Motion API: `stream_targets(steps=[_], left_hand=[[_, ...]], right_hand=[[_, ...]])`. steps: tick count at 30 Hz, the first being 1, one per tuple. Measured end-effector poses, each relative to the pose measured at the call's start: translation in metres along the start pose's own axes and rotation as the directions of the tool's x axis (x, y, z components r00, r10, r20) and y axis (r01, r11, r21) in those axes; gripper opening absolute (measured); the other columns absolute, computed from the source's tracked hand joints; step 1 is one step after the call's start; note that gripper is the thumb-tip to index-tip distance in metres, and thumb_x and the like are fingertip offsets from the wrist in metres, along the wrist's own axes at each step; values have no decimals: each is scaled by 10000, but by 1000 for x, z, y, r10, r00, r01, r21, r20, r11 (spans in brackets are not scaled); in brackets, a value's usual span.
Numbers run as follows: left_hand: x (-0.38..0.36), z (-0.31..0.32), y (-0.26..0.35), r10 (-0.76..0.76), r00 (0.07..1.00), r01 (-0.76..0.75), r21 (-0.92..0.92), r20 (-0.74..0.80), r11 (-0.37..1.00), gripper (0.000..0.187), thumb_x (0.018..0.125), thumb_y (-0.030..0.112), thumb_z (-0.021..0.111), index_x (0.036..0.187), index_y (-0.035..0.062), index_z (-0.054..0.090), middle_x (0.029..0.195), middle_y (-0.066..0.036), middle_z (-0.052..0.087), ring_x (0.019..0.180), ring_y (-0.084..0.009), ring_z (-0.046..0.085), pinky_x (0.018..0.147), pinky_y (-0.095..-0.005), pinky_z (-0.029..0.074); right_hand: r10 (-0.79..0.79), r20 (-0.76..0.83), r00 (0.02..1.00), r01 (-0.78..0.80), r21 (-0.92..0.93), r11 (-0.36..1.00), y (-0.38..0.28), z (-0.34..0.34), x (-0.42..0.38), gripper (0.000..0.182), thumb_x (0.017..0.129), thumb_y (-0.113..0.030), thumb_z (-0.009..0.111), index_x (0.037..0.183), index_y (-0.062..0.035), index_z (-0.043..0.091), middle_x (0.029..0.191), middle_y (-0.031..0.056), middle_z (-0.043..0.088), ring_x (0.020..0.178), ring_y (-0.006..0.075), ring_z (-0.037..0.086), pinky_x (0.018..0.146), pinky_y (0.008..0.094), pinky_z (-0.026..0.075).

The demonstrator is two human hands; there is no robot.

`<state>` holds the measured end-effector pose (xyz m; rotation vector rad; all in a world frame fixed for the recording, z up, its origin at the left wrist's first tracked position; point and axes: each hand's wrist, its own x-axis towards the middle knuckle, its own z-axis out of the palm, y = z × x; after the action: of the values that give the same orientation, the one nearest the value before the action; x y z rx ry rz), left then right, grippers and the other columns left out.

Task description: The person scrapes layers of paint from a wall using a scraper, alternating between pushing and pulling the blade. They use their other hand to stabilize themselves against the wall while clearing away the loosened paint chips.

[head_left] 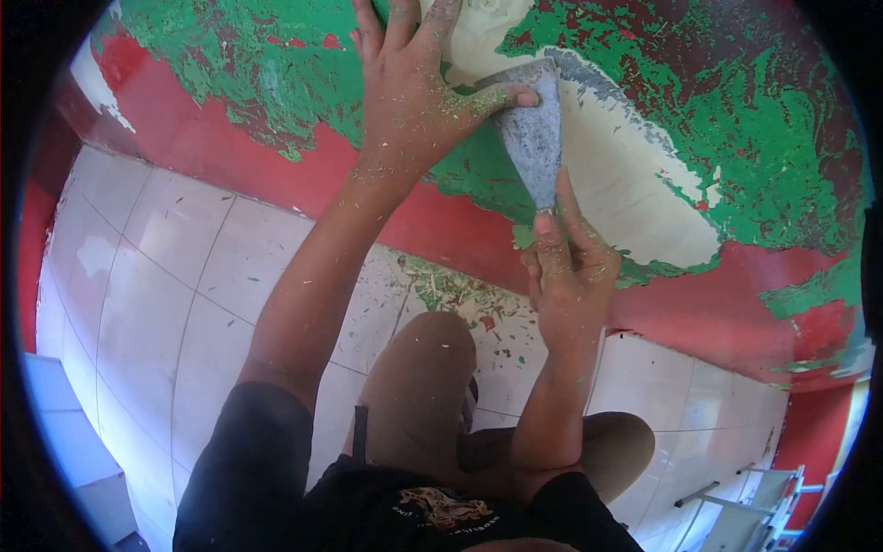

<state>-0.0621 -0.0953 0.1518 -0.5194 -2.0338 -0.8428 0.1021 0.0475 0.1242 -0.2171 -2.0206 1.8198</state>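
My right hand (572, 262) grips a paint scraper (533, 138) by its handle, which is mostly hidden in my fingers. The scraper's broad grey blade points up against the wall (754, 138), where green paint is partly stripped. My left hand (414, 78) lies spread on the wall to the left, its thumb resting on the blade and its fingertips cut off by the top edge. Beside the blade is a bare cream patch (625, 175) with a ragged grey and green rim. Small paint flakes cling to my left hand and forearm.
Green and cream paint chips (460, 294) lie on the white tiled floor (230, 267) at the wall's foot. A red band (285, 184) runs along the wall's lower part. At the lower right stands a metal ladder-like frame (754, 506); pale boxy shapes (78, 442) are at the left.
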Motion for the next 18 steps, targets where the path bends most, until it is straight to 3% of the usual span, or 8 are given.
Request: stream_targets(steps=[5, 7, 8, 10, 11, 12, 14, 18], left_hand=[[0, 1, 1, -2, 1000, 2, 6, -21, 1000, 1245, 668, 755, 829, 1647, 185, 312, 1739, -202, 10, 1548, -562, -22, 1184, -733, 182], [-1, 0, 0, -35, 999, 34, -78, -18, 996, 1083, 777, 672, 806, 1624, 159, 367, 1733, -215, 78, 1553, -555, 13, 1197, -710, 180], [-5, -1, -1, -31, 1000, 30, -77, -3, 997, 1083, 777, 672, 806, 1624, 159, 367, 1733, -215, 78, 1553, -555, 13, 1197, -710, 180], [-4, -9, -8, 54, 997, -62, -163, -51, 985, 869, 889, 544, 763, 1587, 141, 439, 1714, -237, 159, 1553, -552, 61, 1208, -685, 184], [0, -3, -30, 142, 987, -146, -46, -80, 988, 722, 946, 444, 728, 1556, 139, 490, 1694, -260, 212, 1548, -556, 99, 1212, -672, 191], [2, -2, -29, 151, 984, -156, -46, -99, 987, 722, 946, 444, 728, 1556, 139, 490, 1694, -260, 212, 1548, -556, 99, 1212, -672, 191], [-3, -9, -26, 25, 1000, -24, -119, 9, 993, 816, 908, 504, 755, 1581, 156, 452, 1710, -246, 166, 1549, -559, 80, 1208, -678, 189], [-5, -13, -10, -22, 996, 26, -49, 82, 998, 972, 828, 609, 790, 1606, 171, 406, 1723, -236, 116, 1551, -560, 56, 1204, -686, 188]], right_hand=[[32, 36, 999, -30, -48, 998, -14, -13, 13, 452, 1021, -138, 672, 1453, -36, 590, 751, -48, 512, 653, 51, 416, 586, 238, 384], [-144, 116, 983, 171, -278, 945, -18, -13, 24, 460, 1019, -172, 675, 1453, -42, 589, 740, -27, 524, 657, 63, 413, 609, 252, 409], [-132, 107, 985, 157, -273, 949, -20, -9, 35, 460, 1019, -172, 675, 1453, -42, 589, 740, -27, 524, 657, 63, 413, 609, 252, 409], [-123, 294, 948, 183, -186, 965, -31, 8, 58, 462, 1015, -198, 678, 1443, -42, 597, 730, -4, 518, 672, 69, 406, 640, 249, 420], [-143, 284, 948, 199, -180, 963, -34, 9, 54, 462, 1015, -198, 678, 1443, -42, 597, 730, -4, 518, 672, 69, 406, 640, 249, 420], [-166, 276, 947, 224, -191, 956, -32, 10, 48, 464, 1015, -198, 677, 1444, -40, 597, 727, -10, 498, 677, 67, 400, 646, 244, 416], [-186, 275, 943, 245, -201, 948, -23, 14, 32, 465, 1016, -198, 676, 1445, -38, 596, 723, -16, 478, 682, 65, 393, 651, 238, 411], [-119, 87, 989, 121, -28, 992, 14, 19, 7, 484, 1017, -146, 672, 1476, -34, 568, 743, -53, 478, 682, 47, 382, 628, 225, 393]])
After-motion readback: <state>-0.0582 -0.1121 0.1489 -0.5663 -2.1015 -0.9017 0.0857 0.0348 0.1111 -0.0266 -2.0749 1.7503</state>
